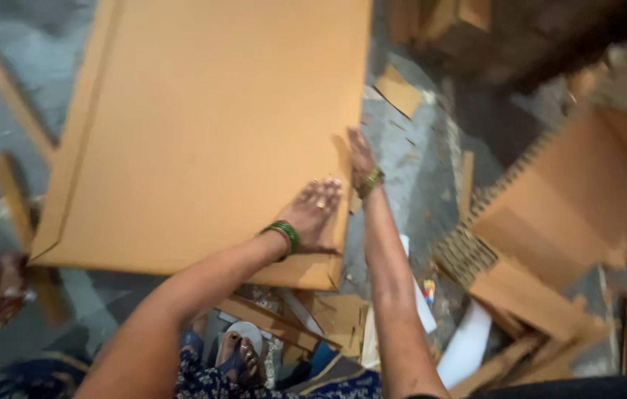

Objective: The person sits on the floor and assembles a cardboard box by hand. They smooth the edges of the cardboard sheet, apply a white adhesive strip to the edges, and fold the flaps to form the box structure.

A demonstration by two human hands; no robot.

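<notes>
Cardboard sheet (202,125): left hand (313,214) presses flat, fingers spread; right hand (360,159) grips its edge; keeping both firm should steady it.

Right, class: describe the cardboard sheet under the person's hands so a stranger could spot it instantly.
It fills the upper left, above the grey floor: the cardboard sheet. The left hand lies flat on it; the right hand grips its edge. Unlike the scattered scraps, it is large, smooth and whole.

Warm, dim indoor light; motion blur smears the whole view, worst at the edges, and the top right corner sinks into dark shadow.
</notes>
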